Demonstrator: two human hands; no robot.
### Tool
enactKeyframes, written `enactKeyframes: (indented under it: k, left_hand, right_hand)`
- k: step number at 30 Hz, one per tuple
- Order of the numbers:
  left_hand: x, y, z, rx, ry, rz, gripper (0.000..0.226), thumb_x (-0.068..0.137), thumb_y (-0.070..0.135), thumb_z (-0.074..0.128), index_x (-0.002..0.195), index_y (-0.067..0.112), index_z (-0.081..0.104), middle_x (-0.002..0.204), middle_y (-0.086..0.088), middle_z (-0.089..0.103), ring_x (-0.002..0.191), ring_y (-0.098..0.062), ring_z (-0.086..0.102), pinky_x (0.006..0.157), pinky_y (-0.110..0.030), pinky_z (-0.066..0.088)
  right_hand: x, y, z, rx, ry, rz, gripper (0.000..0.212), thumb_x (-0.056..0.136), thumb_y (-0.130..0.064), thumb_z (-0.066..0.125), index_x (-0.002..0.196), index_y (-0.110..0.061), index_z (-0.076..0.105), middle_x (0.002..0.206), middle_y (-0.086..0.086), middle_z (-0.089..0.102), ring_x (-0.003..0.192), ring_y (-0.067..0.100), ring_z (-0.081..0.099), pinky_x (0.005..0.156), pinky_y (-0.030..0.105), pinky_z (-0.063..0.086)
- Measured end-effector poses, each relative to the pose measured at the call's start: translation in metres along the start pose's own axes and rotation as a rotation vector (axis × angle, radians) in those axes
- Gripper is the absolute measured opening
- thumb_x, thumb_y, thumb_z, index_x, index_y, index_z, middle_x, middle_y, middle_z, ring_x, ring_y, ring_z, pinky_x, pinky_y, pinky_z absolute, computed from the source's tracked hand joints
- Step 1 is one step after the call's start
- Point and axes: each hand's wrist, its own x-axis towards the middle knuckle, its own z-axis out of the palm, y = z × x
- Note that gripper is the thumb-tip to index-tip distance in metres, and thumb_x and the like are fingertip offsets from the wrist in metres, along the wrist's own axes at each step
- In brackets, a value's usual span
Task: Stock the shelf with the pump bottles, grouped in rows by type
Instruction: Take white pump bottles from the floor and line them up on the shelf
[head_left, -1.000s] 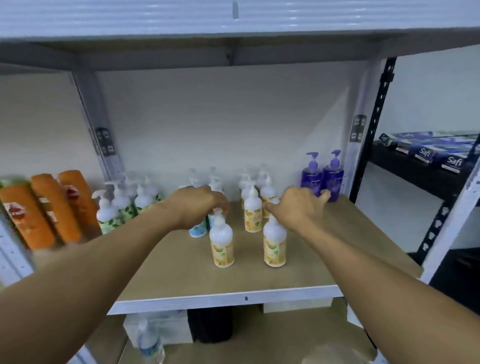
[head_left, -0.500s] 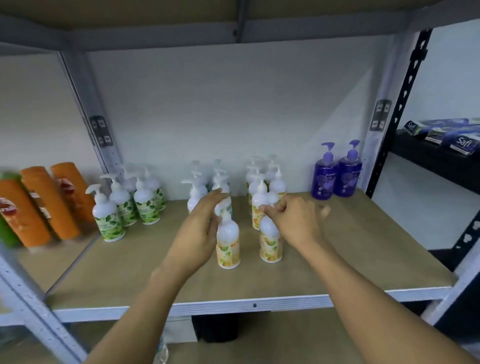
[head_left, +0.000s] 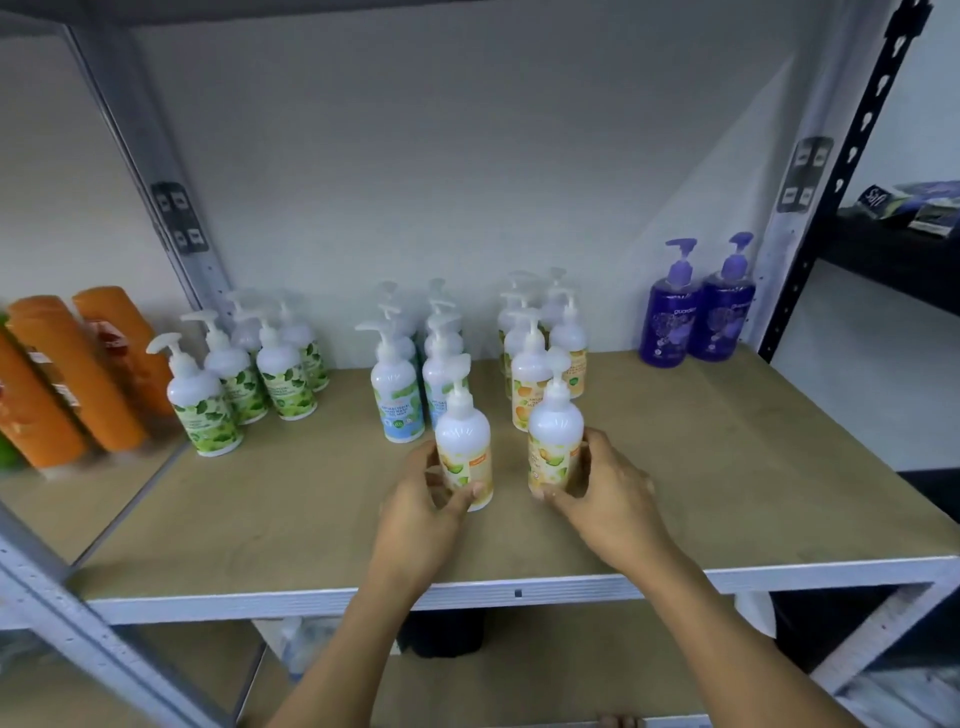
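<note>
Two white pump bottles with yellow-orange fruit labels stand upright near the front middle of the brown shelf board (head_left: 727, 467). My left hand (head_left: 421, 514) grips the left one (head_left: 464, 441) around its lower body. My right hand (head_left: 608, 499) grips the right one (head_left: 555, 441) the same way. Behind them stand rows of bottles: orange-label ones (head_left: 535, 364), blue-label ones (head_left: 397, 395) and green-leaf ones (head_left: 202, 410) further left. Two purple pump bottles (head_left: 696, 317) stand at the back right.
Orange bottles (head_left: 67, 379) lie on the neighbouring shelf at left, past the grey upright post (head_left: 171, 223). A black rack (head_left: 883, 249) with packets stands at right. The shelf's white front rail (head_left: 519, 592) runs below my wrists; boxes and a bottle sit on the level beneath.
Both hands came down from the pump tops to the lower bodies of the two front bottles and now grip them. The view has tilted downward and moved closer.
</note>
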Motion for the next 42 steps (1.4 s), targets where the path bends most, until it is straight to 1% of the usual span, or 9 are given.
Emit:
enactKeyframes:
  k: [4, 7, 10, 15, 18, 21, 28, 35, 42]
  left_hand:
    - [0.007, -0.001, -0.007, 0.033, -0.061, 0.047, 0.051, 0.082, 0.031, 0.081, 0.126, 0.032, 0.055, 0.107, 0.018, 0.066, 0.093, 0.002, 0.063, 0.082, -0.025, 0.051]
    - [0.016, -0.008, -0.019, 0.273, -0.13, 0.119, 0.062, 0.079, 0.05, 0.079, 0.132, 0.037, 0.051, 0.124, 0.016, 0.059, 0.11, -0.004, 0.056, 0.097, -0.034, 0.048]
    - [0.023, -0.018, -0.03, 0.591, -0.181, 0.217, 0.069, 0.078, 0.072, 0.064, 0.136, 0.037, 0.048, 0.135, 0.016, 0.05, 0.123, -0.009, 0.047, 0.105, -0.037, 0.038]
    - [0.031, -0.033, -0.051, 0.706, -0.259, 0.161, 0.102, 0.066, 0.097, 0.034, 0.147, 0.035, 0.042, 0.154, 0.014, 0.038, 0.142, -0.01, 0.033, 0.118, -0.039, 0.025]
    - [0.032, -0.038, -0.064, 0.743, -0.272, 0.08, 0.105, 0.066, 0.096, 0.025, 0.151, 0.035, 0.036, 0.161, 0.013, 0.029, 0.148, -0.01, 0.022, 0.122, -0.044, 0.015]
    - [0.031, -0.041, -0.07, 0.78, -0.265, 0.001, 0.093, 0.077, 0.089, 0.029, 0.153, 0.036, 0.031, 0.165, 0.014, 0.019, 0.152, -0.011, 0.011, 0.122, -0.056, 0.007]
    - [0.037, -0.048, -0.079, 0.869, -0.215, -0.077, 0.085, 0.086, 0.083, 0.021, 0.157, 0.037, 0.022, 0.167, 0.016, 0.008, 0.154, -0.01, 0.002, 0.119, -0.063, 0.002]
    - [0.036, -0.048, -0.074, 0.914, -0.215, -0.069, 0.081, 0.089, 0.08, 0.016, 0.158, 0.037, 0.019, 0.168, 0.015, 0.004, 0.154, -0.01, 0.0, 0.119, -0.06, 0.003]
    - [0.034, -0.05, -0.072, 0.921, -0.194, -0.065, 0.08, 0.09, 0.079, 0.016, 0.158, 0.037, 0.02, 0.168, 0.015, 0.004, 0.155, -0.011, 0.0, 0.12, -0.059, 0.005]
  right_hand:
    - [0.005, 0.004, 0.007, -0.071, 0.059, 0.002, 0.048, 0.076, -0.05, 0.078, 0.108, -0.029, 0.05, 0.092, -0.016, 0.058, 0.099, 0.017, 0.061, 0.089, 0.038, 0.034]
    - [0.012, 0.011, 0.008, -0.108, 0.122, 0.027, 0.047, 0.076, -0.053, 0.077, 0.106, -0.028, 0.051, 0.095, -0.012, 0.064, 0.099, 0.019, 0.062, 0.093, 0.042, 0.034]
    - [0.02, 0.022, 0.005, -0.122, 0.165, 0.057, 0.046, 0.077, -0.052, 0.075, 0.107, -0.027, 0.051, 0.099, -0.008, 0.066, 0.102, 0.021, 0.062, 0.096, 0.044, 0.036]
    - [0.041, 0.032, -0.001, -0.102, 0.167, 0.132, 0.041, 0.079, -0.051, 0.074, 0.101, -0.029, 0.046, 0.103, -0.007, 0.066, 0.106, 0.023, 0.06, 0.093, 0.043, 0.034]
    - [0.055, 0.035, 0.0, -0.084, 0.159, 0.146, 0.04, 0.079, -0.049, 0.075, 0.097, -0.029, 0.044, 0.096, -0.01, 0.062, 0.105, 0.023, 0.06, 0.093, 0.043, 0.034]
    - [0.071, 0.035, 0.001, -0.072, 0.125, 0.152, 0.037, 0.081, -0.046, 0.074, 0.101, -0.03, 0.047, 0.093, -0.013, 0.057, 0.108, 0.023, 0.059, 0.094, 0.042, 0.032]
    - [0.088, 0.036, 0.006, -0.053, 0.115, 0.157, 0.049, 0.081, -0.048, 0.073, 0.121, -0.029, 0.052, 0.112, -0.01, 0.065, 0.114, 0.019, 0.058, 0.099, 0.042, 0.03]
    - [0.092, 0.029, 0.017, -0.017, 0.186, 0.217, 0.088, 0.06, -0.063, 0.084, 0.127, -0.021, 0.044, 0.126, -0.001, 0.053, 0.125, 0.021, 0.048, 0.102, 0.047, 0.032]
    - [0.096, 0.03, 0.021, -0.015, 0.244, 0.245, 0.068, 0.063, -0.057, 0.085, 0.106, -0.025, 0.043, 0.11, -0.007, 0.058, 0.115, 0.018, 0.054, 0.097, 0.044, 0.032]
